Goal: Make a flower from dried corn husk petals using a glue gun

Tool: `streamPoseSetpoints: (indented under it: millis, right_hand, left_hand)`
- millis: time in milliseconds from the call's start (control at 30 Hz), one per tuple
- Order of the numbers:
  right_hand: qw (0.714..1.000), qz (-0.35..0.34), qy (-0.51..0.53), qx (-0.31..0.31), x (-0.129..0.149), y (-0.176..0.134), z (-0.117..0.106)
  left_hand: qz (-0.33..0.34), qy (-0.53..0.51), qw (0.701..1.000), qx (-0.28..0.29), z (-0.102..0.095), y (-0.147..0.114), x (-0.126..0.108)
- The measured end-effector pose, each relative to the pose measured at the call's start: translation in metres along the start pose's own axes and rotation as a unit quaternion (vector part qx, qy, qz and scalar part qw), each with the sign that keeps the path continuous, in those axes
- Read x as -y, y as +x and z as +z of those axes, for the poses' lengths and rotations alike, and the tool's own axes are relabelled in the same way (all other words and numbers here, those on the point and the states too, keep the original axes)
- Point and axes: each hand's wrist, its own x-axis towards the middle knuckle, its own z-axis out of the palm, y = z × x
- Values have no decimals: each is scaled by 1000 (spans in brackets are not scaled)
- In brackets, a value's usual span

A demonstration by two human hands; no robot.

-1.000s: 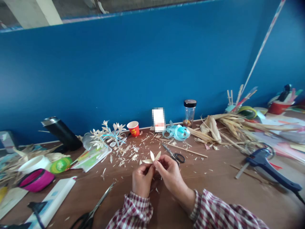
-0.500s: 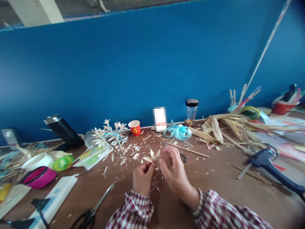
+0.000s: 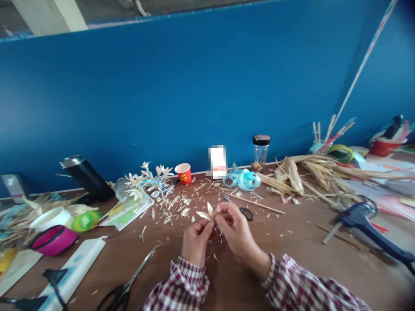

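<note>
A small pale flower with pointed corn-husk petals (image 3: 209,210) is held upright between my two hands, above the middle of the table. Its base is pinched by the fingertips of my left hand (image 3: 196,240). On the other side, the thumb and fingers of my right hand (image 3: 239,233) close on the flower's right petals and partly hide them. Black-handled scissors (image 3: 125,288) lie spread on the table to the left of my left sleeve. Just behind my right hand, a second pair of scissors (image 3: 247,213) shows its dark handle loop.
Husk scraps (image 3: 168,209) litter the table (image 3: 227,289). Finished flowers (image 3: 149,178), a red paper cup (image 3: 183,173), blue ribbon (image 3: 242,178) and a lidded jar (image 3: 260,152) stand behind. A power strip (image 3: 76,270) lies left; a glue gun (image 3: 359,218) and corn husks (image 3: 293,175) lie right.
My right hand has moved left and closed its fingers on the flower's petals; before, it hovered apart from them. My left hand keeps its pinch, shifted slightly right.
</note>
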Motion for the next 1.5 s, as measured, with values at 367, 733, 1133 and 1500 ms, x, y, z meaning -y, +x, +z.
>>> streamPoseSetpoints:
  millis: [367, 733, 1133, 1500]
  right_hand:
    - [996, 64, 61, 10, 4, 2, 0]
    - [998, 36, 58, 14, 6, 0, 2]
    - [994, -58, -93, 24, 21, 6, -11]
    - [991, -68, -104, 42, 22, 7, -14]
  left_hand:
    - [-65, -112, 990, 48, 1, -1, -1]
    - [-90, -150, 984, 30, 3, -1, -5]
    - [20, 97, 994, 44, -6, 1, -2]
    - [51, 129, 990, -8, -1, -4, -4]
